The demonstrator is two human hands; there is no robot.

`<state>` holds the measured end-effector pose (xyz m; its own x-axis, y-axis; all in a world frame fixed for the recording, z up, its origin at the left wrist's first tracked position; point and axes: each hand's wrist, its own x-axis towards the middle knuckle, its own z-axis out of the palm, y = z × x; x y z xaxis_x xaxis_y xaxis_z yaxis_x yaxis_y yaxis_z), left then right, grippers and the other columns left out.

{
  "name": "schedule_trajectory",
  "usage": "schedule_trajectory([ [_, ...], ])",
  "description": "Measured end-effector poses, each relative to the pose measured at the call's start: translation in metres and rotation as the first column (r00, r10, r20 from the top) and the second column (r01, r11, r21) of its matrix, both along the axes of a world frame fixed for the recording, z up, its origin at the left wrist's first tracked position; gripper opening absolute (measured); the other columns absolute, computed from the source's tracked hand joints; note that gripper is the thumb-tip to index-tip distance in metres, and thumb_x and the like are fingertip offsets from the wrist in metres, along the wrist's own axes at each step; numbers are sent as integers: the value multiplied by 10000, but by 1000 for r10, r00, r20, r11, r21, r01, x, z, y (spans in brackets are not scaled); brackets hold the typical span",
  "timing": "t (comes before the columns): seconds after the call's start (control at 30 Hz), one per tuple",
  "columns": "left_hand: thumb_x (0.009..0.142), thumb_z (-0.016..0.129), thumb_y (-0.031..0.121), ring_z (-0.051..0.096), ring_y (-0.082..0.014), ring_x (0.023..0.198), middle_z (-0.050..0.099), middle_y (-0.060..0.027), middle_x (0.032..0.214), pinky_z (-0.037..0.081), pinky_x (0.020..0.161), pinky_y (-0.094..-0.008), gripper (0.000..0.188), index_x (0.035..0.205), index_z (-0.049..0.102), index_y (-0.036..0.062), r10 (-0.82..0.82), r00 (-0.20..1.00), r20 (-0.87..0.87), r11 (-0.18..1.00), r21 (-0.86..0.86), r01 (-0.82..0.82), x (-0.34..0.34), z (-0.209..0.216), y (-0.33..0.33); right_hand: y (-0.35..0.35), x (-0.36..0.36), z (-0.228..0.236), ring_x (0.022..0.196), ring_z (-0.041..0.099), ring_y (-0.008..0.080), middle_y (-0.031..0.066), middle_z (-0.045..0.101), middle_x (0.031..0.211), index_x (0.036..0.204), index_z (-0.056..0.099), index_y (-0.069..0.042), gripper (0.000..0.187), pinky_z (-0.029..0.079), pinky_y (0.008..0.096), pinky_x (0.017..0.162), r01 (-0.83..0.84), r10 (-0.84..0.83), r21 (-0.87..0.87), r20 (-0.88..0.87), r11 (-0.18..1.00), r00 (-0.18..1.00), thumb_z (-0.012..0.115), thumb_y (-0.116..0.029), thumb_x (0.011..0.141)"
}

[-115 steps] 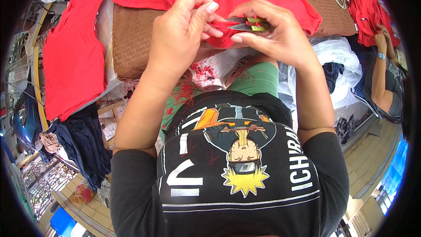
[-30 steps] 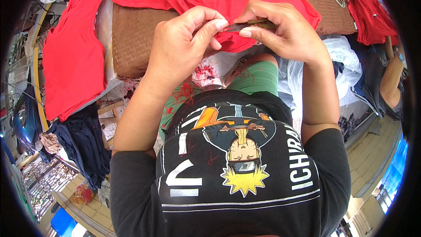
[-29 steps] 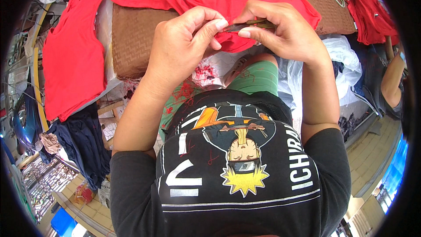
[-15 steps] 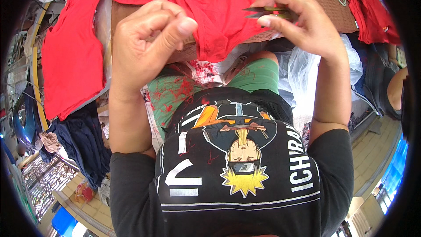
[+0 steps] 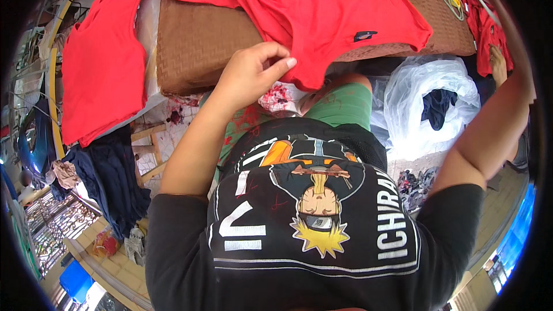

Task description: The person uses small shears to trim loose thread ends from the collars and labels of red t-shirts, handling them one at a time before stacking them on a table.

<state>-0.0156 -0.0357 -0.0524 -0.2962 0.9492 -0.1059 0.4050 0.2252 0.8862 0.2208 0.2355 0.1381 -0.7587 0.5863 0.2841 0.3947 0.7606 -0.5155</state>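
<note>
The red cotton garment (image 5: 334, 17) lies spread over the brown woven-cane bench top (image 5: 201, 46), directly ahead of the person, its lower hem hanging off the near edge toward the lap. Long axis runs roughly left-right across the bench, a small dark label (image 5: 365, 35) near the right hem. Left hand (image 5: 253, 72): fingers curled closed, thumb and forefinger pinching the hem at its lowest point. Right hand: arm (image 5: 489, 132) reaches out toward the right rim of the view, hand cut off there; grip cannot be told. The left hand is clearly nearer the garment. A white plastic bag (image 5: 426, 103) holding dark cloth sits right of the knees.
</note>
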Motion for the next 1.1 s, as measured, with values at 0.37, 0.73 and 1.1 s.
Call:
schedule_trajectory([
  [0.37, 941, 581, 152, 578, -46, 828, 641, -4, 892, 491, 715, -200, 189, 1006, 635, -17, 61, 852, 521, 936, 265, -230, 7, 36, 13, -98, -81, -120, 827, 626, 135, 55, 648, 849, 929, 659, 0, 145, 486, 260, 744, -480, 326, -325, -428, 815, 843, 690, 0, 788],
  [0.73, 938, 585, 152, 552, -32, 777, 641, 8, 883, 447, 711, -184, 192, 1011, 642, -16, 33, 704, 709, 949, 199, -244, 15, 43, 14, -114, -83, -128, 781, 622, 238, 82, 602, 855, 915, 614, -14, 292, 486, 313, 670, -462, 422, -8, -393, 887, 817, 619, 99, 646],
  [1.1, 856, 680, 144, 579, -93, 757, 640, -31, 880, 465, 693, -218, 169, 978, 650, 32, 173, 941, 290, 829, 473, -298, 31, 51, 24, -117, -85, -133, 804, 574, 336, 149, 558, 863, 939, 541, -3, 262, 468, 381, 688, -445, 389, -62, -389, 893, 835, 587, 76, 694],
])
